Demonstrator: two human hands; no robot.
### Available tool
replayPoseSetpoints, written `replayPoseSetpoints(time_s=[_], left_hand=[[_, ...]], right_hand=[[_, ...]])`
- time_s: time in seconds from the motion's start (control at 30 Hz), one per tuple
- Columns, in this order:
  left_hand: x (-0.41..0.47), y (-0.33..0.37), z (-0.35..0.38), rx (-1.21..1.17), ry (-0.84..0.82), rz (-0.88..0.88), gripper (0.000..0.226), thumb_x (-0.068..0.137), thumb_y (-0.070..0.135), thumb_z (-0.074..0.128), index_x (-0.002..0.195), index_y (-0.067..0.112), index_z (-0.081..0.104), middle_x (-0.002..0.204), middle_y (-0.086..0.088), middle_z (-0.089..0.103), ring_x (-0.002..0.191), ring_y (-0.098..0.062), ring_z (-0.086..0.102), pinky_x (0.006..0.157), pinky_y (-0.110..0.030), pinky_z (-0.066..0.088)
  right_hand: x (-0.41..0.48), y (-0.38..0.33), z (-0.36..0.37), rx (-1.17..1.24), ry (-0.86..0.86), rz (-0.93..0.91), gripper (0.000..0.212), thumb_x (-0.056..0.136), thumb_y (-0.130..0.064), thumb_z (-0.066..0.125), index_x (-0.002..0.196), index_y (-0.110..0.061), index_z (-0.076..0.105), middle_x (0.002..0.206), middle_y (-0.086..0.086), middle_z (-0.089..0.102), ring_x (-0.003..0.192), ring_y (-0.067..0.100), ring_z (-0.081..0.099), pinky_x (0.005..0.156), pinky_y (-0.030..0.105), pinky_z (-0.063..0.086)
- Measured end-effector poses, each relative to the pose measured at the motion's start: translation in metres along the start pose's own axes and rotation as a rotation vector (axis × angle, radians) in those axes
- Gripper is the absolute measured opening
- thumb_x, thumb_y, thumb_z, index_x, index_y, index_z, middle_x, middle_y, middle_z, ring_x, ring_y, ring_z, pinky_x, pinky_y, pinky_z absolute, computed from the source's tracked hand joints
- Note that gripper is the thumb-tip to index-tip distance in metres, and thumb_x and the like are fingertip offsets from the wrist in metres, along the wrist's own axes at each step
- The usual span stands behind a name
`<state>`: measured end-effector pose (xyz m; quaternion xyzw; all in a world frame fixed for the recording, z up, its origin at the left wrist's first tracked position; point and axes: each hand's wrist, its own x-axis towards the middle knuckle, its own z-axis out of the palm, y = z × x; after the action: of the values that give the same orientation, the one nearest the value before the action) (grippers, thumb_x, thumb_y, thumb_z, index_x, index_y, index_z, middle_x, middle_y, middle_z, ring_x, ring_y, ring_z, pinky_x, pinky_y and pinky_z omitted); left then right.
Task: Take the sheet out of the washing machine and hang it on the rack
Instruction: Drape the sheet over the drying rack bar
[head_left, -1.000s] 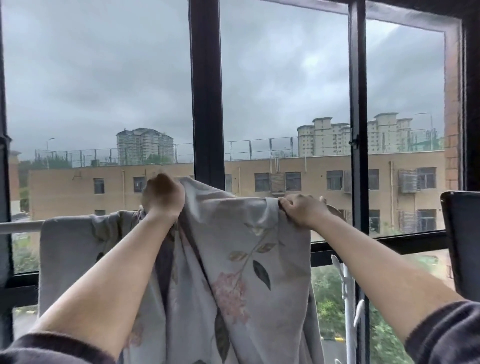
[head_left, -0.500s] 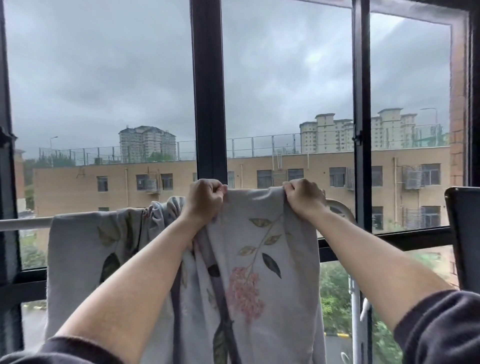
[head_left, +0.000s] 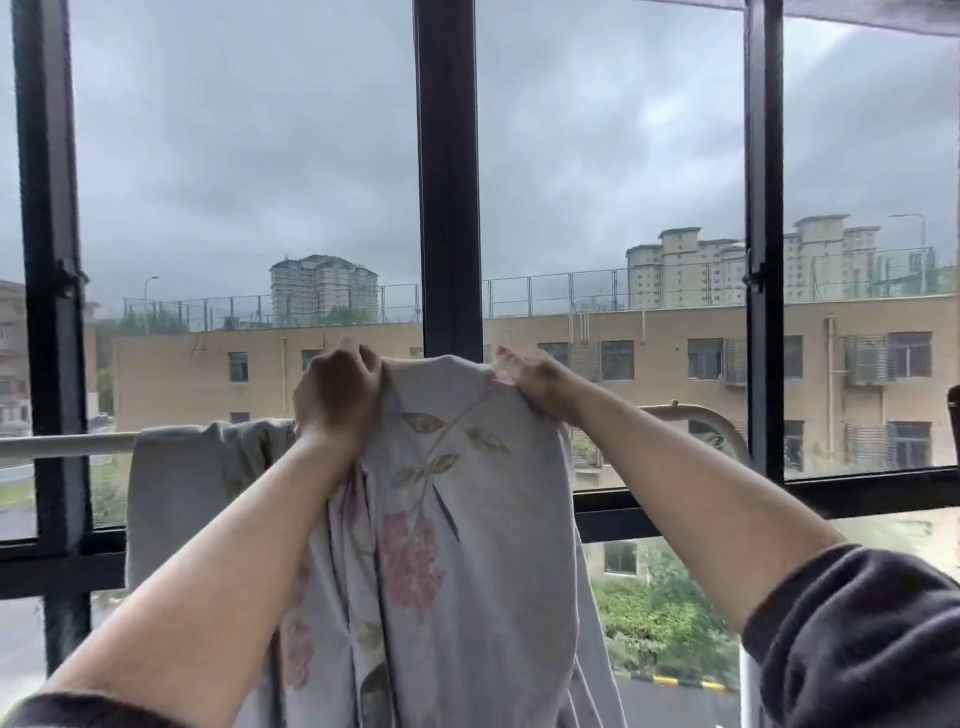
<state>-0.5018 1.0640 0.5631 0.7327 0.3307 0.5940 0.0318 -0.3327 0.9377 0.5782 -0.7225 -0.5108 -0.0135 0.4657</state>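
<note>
A pale grey sheet (head_left: 467, 519) printed with pink flowers and green leaves hangs in front of me. Its left part is draped over the white rack bar (head_left: 62, 444), which runs level across the window. My left hand (head_left: 337, 395) grips a bunched fold of the top edge, and my right hand (head_left: 530, 376) pinches the top edge a little to the right. Both hands hold that stretch of cloth lifted above the bar. The bar's curved right end (head_left: 717, 421) shows beyond my right forearm. The washing machine is out of view.
A large window with dark frames (head_left: 447, 182) stands right behind the rack. A dark object's edge (head_left: 955, 410) juts in at the far right. A white upright post (head_left: 748, 691) of the rack shows at the lower right.
Both hands have lifted the sheet's top edge higher above the bar, and my left hand has come closer to my right, gathering the cloth between them.
</note>
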Motion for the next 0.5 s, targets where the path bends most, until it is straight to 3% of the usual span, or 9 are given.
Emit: replayPoseSetpoints(time_s=[0.1,0.17,0.27,0.33,0.43,0.5], left_hand=[[-0.005,-0.001,0.006,0.322,-0.11,0.239,0.025,0.096,0.014,0.035,0.112,0.005,0.052,0.095,-0.019,0.065,0.085,-0.035,0.063,0.068,-0.039,0.045],[-0.006,0.001,0.01,0.391,-0.184,0.309,0.029,0.094,0.007,0.035,0.12,0.01,0.049,0.105,-0.015,0.059,0.091,-0.033,0.06,0.072,-0.04,0.045],[-0.006,0.003,0.013,0.302,-0.251,0.466,0.027,0.088,0.008,0.041,0.106,0.013,0.061,0.107,-0.009,0.057,0.1,-0.029,0.055,0.082,-0.039,0.043],[-0.01,0.008,0.014,0.158,-0.295,0.559,0.023,0.086,0.016,0.04,0.092,0.016,0.063,0.098,-0.005,0.063,0.094,-0.029,0.059,0.074,-0.035,0.041],[-0.014,0.016,0.015,0.074,-0.384,0.584,0.029,0.094,0.037,0.039,0.083,0.02,0.06,0.09,-0.004,0.067,0.085,-0.029,0.062,0.066,-0.033,0.042],[-0.012,0.015,0.019,0.041,-0.42,0.553,0.035,0.094,0.046,0.042,0.072,0.022,0.055,0.082,-0.006,0.067,0.078,-0.03,0.062,0.064,-0.034,0.046]], right_hand=[[-0.011,0.017,-0.011,-0.183,0.061,0.03,0.049,0.103,-0.035,0.026,0.062,-0.016,0.047,0.091,0.014,0.058,0.091,0.027,0.055,0.083,0.036,0.04],[-0.018,0.032,-0.023,-0.31,0.13,0.048,0.045,0.102,-0.033,0.027,0.064,-0.02,0.048,0.092,0.011,0.062,0.092,0.029,0.059,0.08,0.035,0.041],[-0.033,0.057,-0.039,-0.545,0.335,-0.016,0.029,0.098,-0.025,0.038,0.082,-0.014,0.058,0.087,0.005,0.06,0.081,0.024,0.058,0.066,0.03,0.04],[-0.047,0.062,-0.043,-0.649,0.441,-0.067,0.024,0.096,-0.025,0.043,0.088,-0.01,0.06,0.083,0.002,0.055,0.075,0.021,0.052,0.064,0.028,0.035],[-0.06,0.06,-0.033,-0.632,0.426,0.008,0.032,0.095,-0.032,0.044,0.072,-0.013,0.056,0.071,0.002,0.057,0.069,0.025,0.055,0.059,0.03,0.037],[-0.065,0.059,-0.022,-0.515,0.342,0.081,0.042,0.094,-0.036,0.045,0.058,-0.016,0.053,0.069,0.006,0.064,0.07,0.027,0.062,0.062,0.032,0.046]])
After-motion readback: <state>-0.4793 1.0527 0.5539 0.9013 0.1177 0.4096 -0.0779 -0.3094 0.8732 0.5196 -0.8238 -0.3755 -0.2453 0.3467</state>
